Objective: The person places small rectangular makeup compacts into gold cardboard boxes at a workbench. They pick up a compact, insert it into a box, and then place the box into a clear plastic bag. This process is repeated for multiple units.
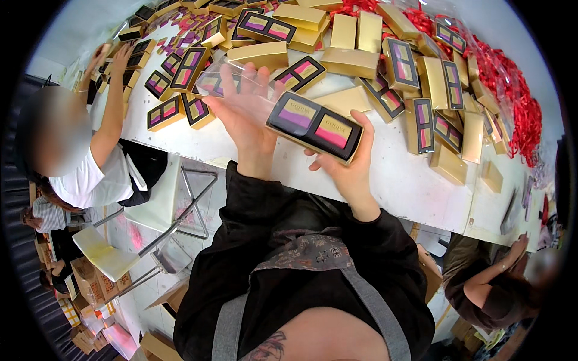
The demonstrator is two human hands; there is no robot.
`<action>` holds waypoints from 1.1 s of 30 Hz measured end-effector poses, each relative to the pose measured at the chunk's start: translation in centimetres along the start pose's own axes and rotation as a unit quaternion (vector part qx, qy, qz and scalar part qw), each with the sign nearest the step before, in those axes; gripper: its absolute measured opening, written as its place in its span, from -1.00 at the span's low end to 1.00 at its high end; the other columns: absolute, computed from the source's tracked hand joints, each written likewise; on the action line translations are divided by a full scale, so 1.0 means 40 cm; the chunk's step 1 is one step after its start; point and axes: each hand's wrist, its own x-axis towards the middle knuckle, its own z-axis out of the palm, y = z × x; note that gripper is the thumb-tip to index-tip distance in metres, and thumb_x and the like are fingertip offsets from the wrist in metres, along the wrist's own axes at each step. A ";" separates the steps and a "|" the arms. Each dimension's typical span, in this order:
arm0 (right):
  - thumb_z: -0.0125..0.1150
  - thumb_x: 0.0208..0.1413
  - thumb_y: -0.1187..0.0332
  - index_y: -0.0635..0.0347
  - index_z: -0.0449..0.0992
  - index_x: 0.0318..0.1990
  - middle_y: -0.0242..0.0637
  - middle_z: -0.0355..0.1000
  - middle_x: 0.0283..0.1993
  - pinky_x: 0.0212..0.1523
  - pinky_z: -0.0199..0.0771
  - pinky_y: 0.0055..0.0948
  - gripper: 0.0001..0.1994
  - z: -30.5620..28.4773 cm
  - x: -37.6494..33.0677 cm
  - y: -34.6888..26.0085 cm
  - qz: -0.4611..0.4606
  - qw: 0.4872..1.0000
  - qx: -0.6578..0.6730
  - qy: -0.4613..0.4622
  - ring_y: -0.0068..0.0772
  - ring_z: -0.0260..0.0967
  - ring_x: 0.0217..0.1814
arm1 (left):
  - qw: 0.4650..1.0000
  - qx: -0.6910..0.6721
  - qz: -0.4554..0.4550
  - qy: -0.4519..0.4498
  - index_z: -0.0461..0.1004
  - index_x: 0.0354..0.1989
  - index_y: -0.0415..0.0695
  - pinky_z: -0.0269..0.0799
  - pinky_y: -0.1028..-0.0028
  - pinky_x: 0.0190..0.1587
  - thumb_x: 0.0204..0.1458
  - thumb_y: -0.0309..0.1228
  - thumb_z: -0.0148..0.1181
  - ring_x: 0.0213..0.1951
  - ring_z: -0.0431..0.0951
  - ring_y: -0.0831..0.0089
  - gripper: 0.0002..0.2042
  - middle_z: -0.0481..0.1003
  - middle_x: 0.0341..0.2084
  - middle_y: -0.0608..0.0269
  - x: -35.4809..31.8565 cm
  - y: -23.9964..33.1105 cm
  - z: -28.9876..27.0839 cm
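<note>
In front of my body, my right hand (pixel 349 165) grips a gold box with a black two-part insert (pixel 315 127), its thumb along the right end. One purple-and-gold and one pink-and-gold packet lie in the insert. A clear plastic sleeve (pixel 241 90) reaches from the box's left end up across my left hand (pixel 250 123). That palm faces up, the fingers showing through the plastic and the thumb against the sleeve's left edge. Whether the sleeve's near end is around the box or only touching it, I cannot tell.
Filled boxes (pixel 188 69) and plain gold boxes (pixel 350 62) crowd the white table (pixel 198 144). Red ribbon (pixel 524 126) heaps at the right. A person in a white shirt (pixel 90 174) reaches over the table's left end; another person (pixel 490 289) is at lower right. A folding chair (pixel 108 256) stands left.
</note>
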 end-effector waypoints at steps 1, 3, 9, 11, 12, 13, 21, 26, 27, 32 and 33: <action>0.21 -0.01 0.68 -0.02 -0.11 0.29 -0.01 0.26 0.20 -0.30 0.65 -0.29 -0.21 -0.014 0.006 -0.004 0.043 0.999 0.031 0.000 -0.10 0.50 -0.08 | 1.000 -0.008 0.013 0.020 -0.21 0.44 0.11 0.34 0.01 0.03 0.03 0.43 -0.22 0.03 0.39 0.21 -0.09 0.34 0.01 0.19 -0.010 -0.003 0.017; 0.17 0.05 0.60 -0.04 -0.08 0.28 -0.01 0.31 0.13 -0.33 0.64 -0.29 -0.29 -0.018 0.010 0.001 0.063 0.981 0.186 0.000 -0.08 0.51 -0.15 | 0.997 -0.033 0.032 0.068 -0.14 0.43 0.10 0.34 0.03 0.01 0.07 0.40 -0.23 0.01 0.40 0.23 -0.13 0.35 0.01 0.20 -0.019 0.003 0.052; 0.15 0.09 0.50 0.05 0.01 0.24 -0.01 0.32 0.10 -0.36 0.61 -0.31 -0.40 -0.064 -0.002 0.024 0.058 0.970 0.236 0.010 -0.15 0.52 -0.24 | 0.978 -0.196 -0.025 -0.068 0.08 0.35 -0.01 0.36 0.13 -0.06 0.03 0.39 -0.13 -0.08 0.45 0.25 -0.14 0.34 0.02 0.22 0.014 0.080 -0.044; 0.26 0.05 0.43 0.08 0.16 0.17 -0.05 0.28 0.16 -0.15 0.55 -0.30 -0.45 -0.095 -0.001 0.010 0.035 0.997 0.056 0.027 -0.19 0.44 -0.02 | 0.960 -0.160 -0.087 -0.214 0.15 0.30 -0.04 0.36 0.19 -0.08 -0.03 0.41 -0.07 -0.11 0.46 0.25 -0.12 0.33 0.01 0.22 0.000 0.127 -0.083; 0.29 0.04 0.40 0.08 0.19 0.15 -0.07 0.26 0.18 -0.08 0.52 -0.30 -0.47 -0.109 -0.001 0.014 -0.008 0.997 -0.073 0.015 -0.20 0.40 0.05 | 0.963 0.025 -0.071 -0.258 0.27 0.19 -0.10 0.37 0.27 -0.11 -0.13 0.37 0.12 -0.18 0.48 0.28 -0.14 0.33 0.10 0.19 -0.021 0.144 -0.096; 0.32 0.03 0.38 0.07 0.23 0.13 -0.09 0.25 0.20 0.00 0.49 -0.30 -0.48 -0.124 -0.011 0.021 -0.046 0.978 -0.202 0.008 -0.21 0.36 0.11 | 0.921 0.190 -0.076 -0.332 0.30 0.15 -0.11 0.37 0.30 -0.09 -0.13 0.31 0.17 -0.14 0.47 0.30 -0.18 0.28 0.17 0.17 -0.042 0.153 -0.098; 0.44 -0.18 0.29 -0.01 0.46 0.12 -0.26 0.21 0.36 0.25 0.21 -0.05 -0.41 -0.170 -0.073 0.010 -0.213 0.671 -0.688 -0.178 -0.04 0.15 0.37 | 0.548 0.655 -0.102 -0.510 0.40 -0.05 -0.16 0.51 0.38 -0.25 -0.19 -0.14 0.42 -0.29 0.59 0.20 -0.45 0.12 0.36 0.05 -0.172 0.159 -0.048; 0.41 -0.13 0.33 0.01 0.47 0.13 -0.21 0.22 0.35 0.19 0.30 -0.15 -0.44 -0.175 -0.045 -0.016 -0.203 0.687 -0.662 -0.222 0.04 0.20 0.30 | 0.394 0.739 -0.079 -0.540 0.39 -0.12 -0.17 0.52 0.37 -0.27 -0.17 -0.11 0.39 -0.30 0.62 0.18 -0.49 0.15 0.35 0.09 -0.200 0.169 -0.011; 0.41 -0.13 0.32 0.01 0.47 0.13 -0.17 0.21 0.35 0.17 0.32 -0.16 -0.44 -0.179 -0.033 -0.011 -0.198 0.698 -0.649 -0.227 0.04 0.22 0.25 | 0.389 0.731 -0.085 -0.554 0.39 -0.14 -0.18 0.52 0.37 -0.27 -0.16 -0.10 0.38 -0.30 0.62 0.19 -0.49 0.15 0.35 0.08 -0.174 0.176 -0.006; 0.34 -0.05 0.39 0.01 0.51 0.11 -0.04 0.22 0.26 0.11 0.32 -0.17 -0.53 -0.162 -0.041 -0.018 -0.170 0.763 -0.577 -0.236 0.02 0.26 0.07 | 0.924 0.216 -0.182 -0.256 0.21 0.28 -0.21 0.44 0.22 0.00 0.12 0.15 0.00 -0.04 0.53 0.18 -0.27 0.24 0.29 0.03 -0.112 0.165 -0.102; 0.32 -0.04 0.42 0.02 0.51 0.10 -0.04 0.24 0.24 0.12 0.32 -0.17 -0.54 -0.159 -0.064 -0.021 -0.153 0.785 -0.553 -0.232 0.02 0.26 0.08 | 0.969 0.078 -0.160 -0.172 0.15 0.31 -0.24 0.35 0.16 0.09 0.15 0.13 -0.05 0.09 0.45 0.16 -0.26 0.30 0.24 0.02 -0.110 0.153 -0.073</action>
